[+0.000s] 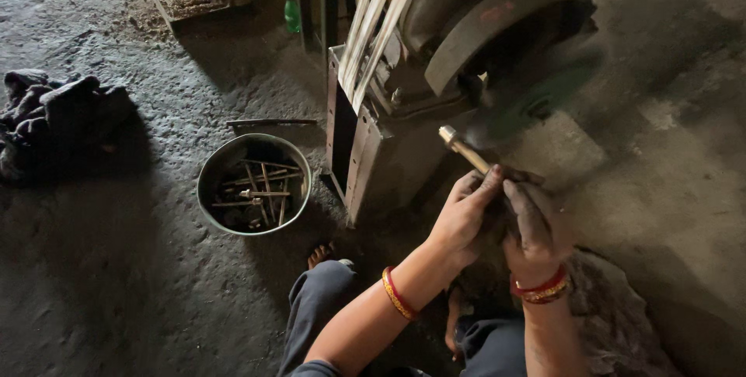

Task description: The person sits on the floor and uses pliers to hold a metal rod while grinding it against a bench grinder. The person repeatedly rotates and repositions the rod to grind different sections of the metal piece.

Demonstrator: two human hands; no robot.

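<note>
Both hands, left hand [465, 218] and right hand [532, 225], fingers wrapped tight around a brass rod [464, 148], angle its tip up toward the wheel [517, 105]; left of the wheel, a bowl [211, 175] holds more rods.

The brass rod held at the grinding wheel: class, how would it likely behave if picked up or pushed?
The brass rod, gripped by left hand and right hand, looks straight, so probably stiff. Being metal, likely heavy for its size. Its round shape suggests it would roll.

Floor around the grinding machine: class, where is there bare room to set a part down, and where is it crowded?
Bare floor lies below the bowl of rods and right of the cloth heap. It is crowded between the machine base, the left hand and the right hand.
</note>
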